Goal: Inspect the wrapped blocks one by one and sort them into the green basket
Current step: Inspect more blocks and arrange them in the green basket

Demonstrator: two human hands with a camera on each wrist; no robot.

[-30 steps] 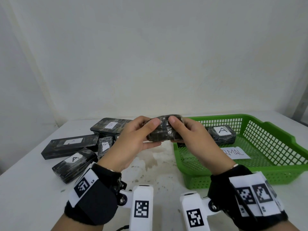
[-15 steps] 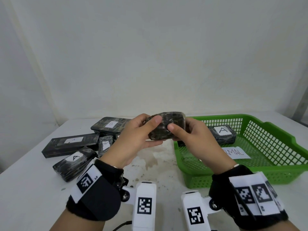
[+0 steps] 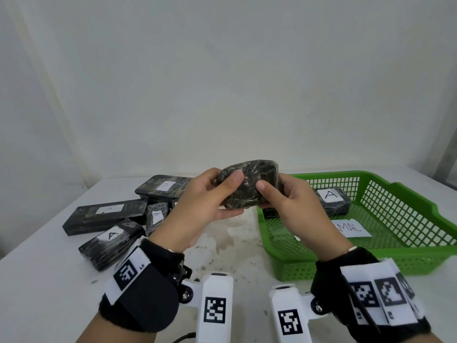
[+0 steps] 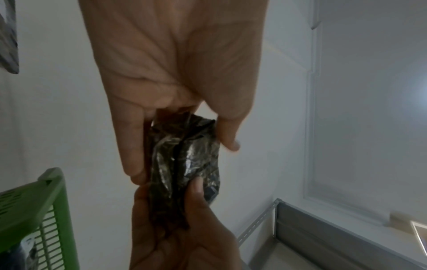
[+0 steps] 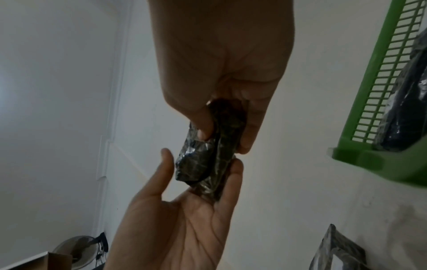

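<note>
The green basket (image 3: 395, 253) sits on the white table (image 3: 37, 288) and serves as the landmark. Inside it, toward its far side, lies a wrapped block labelled A (image 3: 331, 200), and on its floor rests a paper note (image 3: 351, 229) partly hidden behind the right wrist. Well to the left of the basket, a cluster of wrapped blocks lies on the table: a flat one labelled B (image 3: 163, 188) farthest back, a long one (image 3: 106, 215) in front of it, a small one (image 3: 157, 216) standing between them, and one labelled A (image 3: 111, 243) nearest the person.

Just above the basket's near-left corner, both hands hold up a dark wrapped block (image 3: 249, 186) clear of the table. The left hand (image 3: 205, 206) grips the block's left end, thumb pressed on the near face and fingers curled behind. The right hand (image 3: 294, 209) grips the right end the same way, thumb on the front and fingers wrapped under and behind. The hands and the raised block screen the basket's far-left corner from the head view.
</note>
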